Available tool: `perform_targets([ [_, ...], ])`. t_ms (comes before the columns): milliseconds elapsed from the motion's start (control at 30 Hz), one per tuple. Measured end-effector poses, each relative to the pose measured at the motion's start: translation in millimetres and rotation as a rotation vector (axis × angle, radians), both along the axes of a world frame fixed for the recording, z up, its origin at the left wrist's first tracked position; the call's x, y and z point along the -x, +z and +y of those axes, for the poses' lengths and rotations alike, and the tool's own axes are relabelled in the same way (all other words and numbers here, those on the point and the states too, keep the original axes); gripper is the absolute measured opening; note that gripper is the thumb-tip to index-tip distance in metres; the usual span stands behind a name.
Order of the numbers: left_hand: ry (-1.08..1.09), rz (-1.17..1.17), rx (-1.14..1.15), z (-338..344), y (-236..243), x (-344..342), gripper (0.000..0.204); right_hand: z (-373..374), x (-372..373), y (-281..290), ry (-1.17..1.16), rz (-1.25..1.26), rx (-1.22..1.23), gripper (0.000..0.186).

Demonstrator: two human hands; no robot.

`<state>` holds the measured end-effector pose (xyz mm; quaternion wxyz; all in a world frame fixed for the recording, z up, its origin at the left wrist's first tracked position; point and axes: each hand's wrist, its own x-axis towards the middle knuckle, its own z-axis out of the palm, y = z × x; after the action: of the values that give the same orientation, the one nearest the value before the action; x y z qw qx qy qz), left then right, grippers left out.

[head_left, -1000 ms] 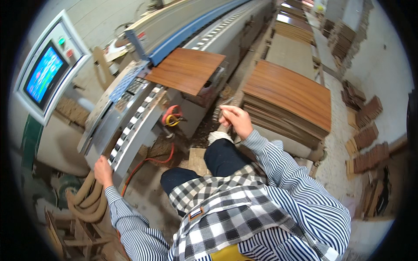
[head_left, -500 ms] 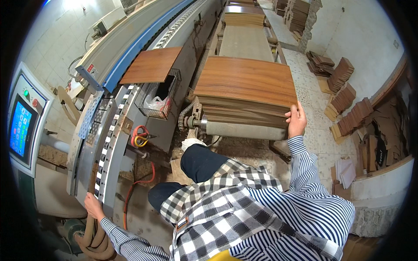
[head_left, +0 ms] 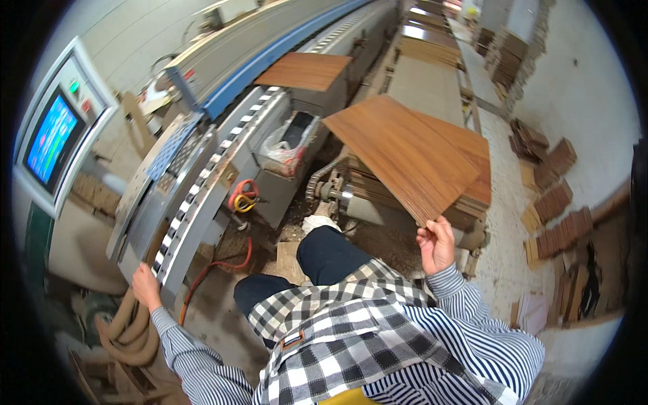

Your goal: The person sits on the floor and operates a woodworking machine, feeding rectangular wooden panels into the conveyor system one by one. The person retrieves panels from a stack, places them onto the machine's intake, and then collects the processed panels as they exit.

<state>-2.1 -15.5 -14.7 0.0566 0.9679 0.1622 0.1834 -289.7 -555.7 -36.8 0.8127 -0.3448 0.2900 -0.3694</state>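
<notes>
Pale tiled floor (head_left: 498,223) and a white wall (head_left: 587,88) are bounding the workshop on your right, where small stacks of brown strips (head_left: 562,236) are lining the floor. On your left, a control panel (head_left: 54,138) is showing a lit blue screen beside green and red buttons. Next to it, a long panel-processing machine (head_left: 287,42) is stretching away under a blue beam, a wood-grain panel (head_left: 304,70) lying flat on its black-and-white feed track (head_left: 206,177). Between machine and board stack (head_left: 361,177), a wire basket with a plastic bag (head_left: 278,150), red-and-yellow-handled scissors (head_left: 244,198) and a drive chain (head_left: 316,179) are crowding the gap; lower down, a red hose (head_left: 231,260) is curving near your knees.

Your right hand (head_left: 437,247) is standing palm up with its wrist low, thumb and fingers pinching the near corner of a wood-grain board (head_left: 401,156). That board is sitting askew over the stack, its left corner jutting past the stack's side. Your left arm is extending forward, and your left hand (head_left: 146,286) is touching the track's near end, fingers curling; how firmly they are gripping, I cannot tell.
</notes>
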Motion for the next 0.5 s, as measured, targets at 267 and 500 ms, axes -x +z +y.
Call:
perform_targets([
  [267, 0.102, 0.018, 0.058, -2, 6, 5, 0.049, -21, -33, -16, 0.323, 0.06, -0.022, 0.025],
  [500, 0.139, -0.005, 0.104, -10, 16, 12, 0.043, -14, -40, -22, 0.486, 0.057, 0.243, 0.029],
])
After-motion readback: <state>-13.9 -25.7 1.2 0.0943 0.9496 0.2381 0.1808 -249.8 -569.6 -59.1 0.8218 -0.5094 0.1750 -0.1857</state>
